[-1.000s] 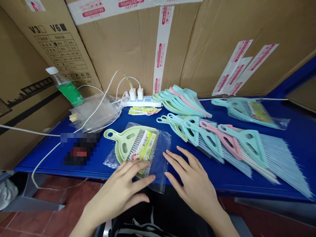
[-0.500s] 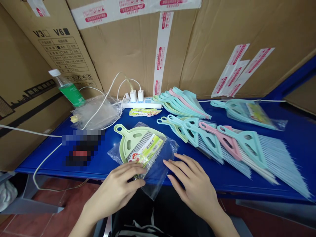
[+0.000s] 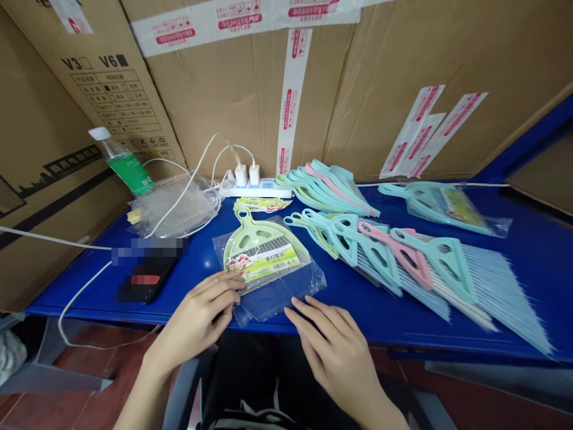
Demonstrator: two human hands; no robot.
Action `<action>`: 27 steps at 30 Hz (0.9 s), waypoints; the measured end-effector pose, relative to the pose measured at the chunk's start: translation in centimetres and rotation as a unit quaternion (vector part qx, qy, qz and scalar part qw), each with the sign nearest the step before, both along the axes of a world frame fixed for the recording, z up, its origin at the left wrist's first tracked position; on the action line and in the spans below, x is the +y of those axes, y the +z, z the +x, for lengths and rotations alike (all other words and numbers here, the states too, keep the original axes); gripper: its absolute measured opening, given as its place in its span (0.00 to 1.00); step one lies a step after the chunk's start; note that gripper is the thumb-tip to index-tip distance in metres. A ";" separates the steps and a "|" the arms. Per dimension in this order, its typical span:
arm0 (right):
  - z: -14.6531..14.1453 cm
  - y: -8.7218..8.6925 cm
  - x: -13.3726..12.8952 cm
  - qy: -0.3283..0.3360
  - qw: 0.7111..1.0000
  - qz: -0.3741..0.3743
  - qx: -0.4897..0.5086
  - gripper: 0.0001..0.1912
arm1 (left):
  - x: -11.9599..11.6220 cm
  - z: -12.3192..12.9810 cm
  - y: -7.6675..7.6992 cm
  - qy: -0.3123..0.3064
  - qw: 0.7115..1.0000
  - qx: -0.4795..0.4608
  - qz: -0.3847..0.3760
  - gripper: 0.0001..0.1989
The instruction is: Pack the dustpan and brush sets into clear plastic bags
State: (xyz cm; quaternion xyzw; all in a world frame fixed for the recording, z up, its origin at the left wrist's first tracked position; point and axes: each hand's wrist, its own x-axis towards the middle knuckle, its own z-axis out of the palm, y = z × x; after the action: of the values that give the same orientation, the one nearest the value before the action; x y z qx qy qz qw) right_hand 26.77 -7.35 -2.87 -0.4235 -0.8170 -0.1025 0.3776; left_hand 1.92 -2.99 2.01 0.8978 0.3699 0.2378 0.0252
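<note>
A clear plastic bag holding a pale green dustpan set (image 3: 264, 263) lies flat near the front edge of the blue table (image 3: 528, 251). The left hand (image 3: 201, 316) presses its corner with loosely spread fingers; the right hand (image 3: 331, 346), fingers spread flat, touches its near edge. A row of pastel brooms (image 3: 403, 263) lies just beside.

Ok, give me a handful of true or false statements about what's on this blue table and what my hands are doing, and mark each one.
1. The left hand touches the bagged green dustpan set. True.
2. The right hand grips a pink brush. False: it lies open at the near edge of the bag and holds nothing; the pink brush lies in the row farther right.
3. Two white chargers are plugged into the power strip. True.
4. The green bottle lies flat beside the right hand. False: it leans against the cardboard at the far left.
5. The bagged dustpan's handle points away from the person. True.
</note>
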 end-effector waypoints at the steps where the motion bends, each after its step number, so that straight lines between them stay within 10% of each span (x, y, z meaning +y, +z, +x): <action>1: -0.3 0.0 -0.2 -0.007 1.000 0.000 -0.009 0.17 | 0.2 -0.2 0.0 0.008 1.000 -0.002 0.000 0.10; 12: 3.3 3.2 4.2 0.018 0.997 0.002 -0.080 0.16 | 1.0 -1.5 -0.3 0.040 0.994 -0.071 -0.076 0.11; 27: 3.8 2.3 5.5 0.044 0.993 -0.079 -0.076 0.19 | 0.9 -1.7 -0.5 0.064 0.987 -0.109 -0.096 0.12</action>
State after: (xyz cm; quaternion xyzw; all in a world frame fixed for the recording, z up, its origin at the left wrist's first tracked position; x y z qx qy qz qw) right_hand 30.55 -1.82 -0.59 -0.4071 -0.8664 -0.0528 0.2842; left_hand 0.18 -2.12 1.53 0.8345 0.4426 0.2986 0.1361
